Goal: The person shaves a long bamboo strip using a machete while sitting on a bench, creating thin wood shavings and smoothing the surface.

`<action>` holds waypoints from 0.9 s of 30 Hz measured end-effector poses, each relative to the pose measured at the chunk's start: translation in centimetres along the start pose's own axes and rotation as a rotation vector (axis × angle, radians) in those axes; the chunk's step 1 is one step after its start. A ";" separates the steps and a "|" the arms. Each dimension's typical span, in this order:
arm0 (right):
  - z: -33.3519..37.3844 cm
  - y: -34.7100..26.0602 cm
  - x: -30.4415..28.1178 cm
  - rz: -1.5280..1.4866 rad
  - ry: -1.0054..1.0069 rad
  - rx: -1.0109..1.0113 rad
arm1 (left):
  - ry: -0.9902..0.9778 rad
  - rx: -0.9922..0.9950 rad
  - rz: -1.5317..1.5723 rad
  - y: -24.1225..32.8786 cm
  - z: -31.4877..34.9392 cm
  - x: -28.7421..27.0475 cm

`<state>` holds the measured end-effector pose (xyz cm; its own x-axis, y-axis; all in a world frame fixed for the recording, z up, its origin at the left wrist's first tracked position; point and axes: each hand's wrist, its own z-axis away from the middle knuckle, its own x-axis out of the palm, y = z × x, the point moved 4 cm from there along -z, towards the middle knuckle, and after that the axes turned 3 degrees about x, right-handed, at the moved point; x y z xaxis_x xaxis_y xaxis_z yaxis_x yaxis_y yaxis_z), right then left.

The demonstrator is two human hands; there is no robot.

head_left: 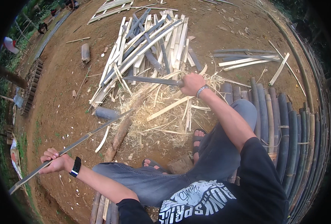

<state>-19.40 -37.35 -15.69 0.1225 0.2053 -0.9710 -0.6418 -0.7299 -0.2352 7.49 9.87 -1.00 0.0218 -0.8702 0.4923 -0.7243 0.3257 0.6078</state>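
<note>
My left hand (56, 160), out to the left, is closed around a long, narrow bamboo strip (92, 133). The strip slants up to the right, its far end over a wooden log (118, 139); whether they touch I cannot tell. In front of my right knee, my right hand (192, 84) grips a machete (152, 80) by its handle, blade pointing left. The blade is apart from the strip. Beneath both tools lies a heap of pale, curly shavings (150, 118), with loose split pieces among them.
A large pile of split bamboo slats (147, 41) lies ahead. Bamboo poles (290, 145) line my right side. More slats (247, 60) rest on the dirt at far right. Short bamboo sections (85, 53) lie leftward. My sandalled feet flank a wooden block (180, 165).
</note>
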 end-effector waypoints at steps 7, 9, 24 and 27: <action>-0.2 -6.7 5.6 -0.394 -0.055 0.161 | 0.023 -0.006 -0.005 0.8 -0.3 0.1; 0.0 -8.7 7.7 -0.491 -0.039 0.181 | 0.063 -0.032 0.021 0.4 -0.5 -0.4; 11.3 -21.1 17.2 -1.328 -0.611 0.324 | 0.143 -0.031 0.025 0.5 -0.7 -1.4; 12.8 -24.7 18.3 -1.252 -0.560 0.115 | 0.147 0.006 -0.003 0.1 -0.4 -1.0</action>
<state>-10.98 -7.20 -27.15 0.3586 0.9327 0.0382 -0.3917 0.1874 -0.9008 7.62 10.90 -1.16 0.1246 -0.8075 0.5766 -0.7282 0.3203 0.6059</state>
